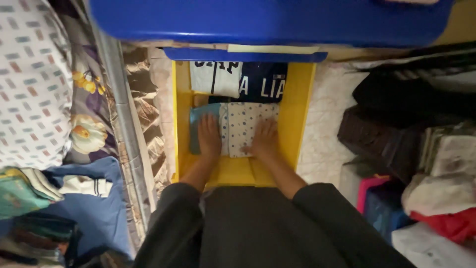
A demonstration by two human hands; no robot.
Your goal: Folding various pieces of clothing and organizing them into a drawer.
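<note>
Dotted cloth [242,128], white with small blue spots and folded flat, lay in the near half of a yellow drawer [303,106], just right of a folded teal cloth [197,124] that it touched along one edge. Both hands rested on top of this pair, palms down and fingers spread flat rather than pinching anything: the left hand [209,138] sat over the seam between teal and dotted, the right hand [266,140] on the dotted cloth's right part. By the look of it, the step in hand was pressing the folded pieces down and squaring them into place. Any further move would call for even pressure so the folds kept their shape, and for lifting the palms straight up so nothing dragged loose.

Farther in the drawer lay a white top [216,78] on the left and a navy top [265,82] on the right, both folded, touching each other and the dotted cloth's far edge. A bare yellow strip showed at the near end. Above the drawer sat a blue bin [267,22]. To the left were a patterned quilt [29,84] and a floral sheet [89,119]; to the right, piled dark bags [391,114] and a red cloth [451,224]. The room was dim and crowded.
</note>
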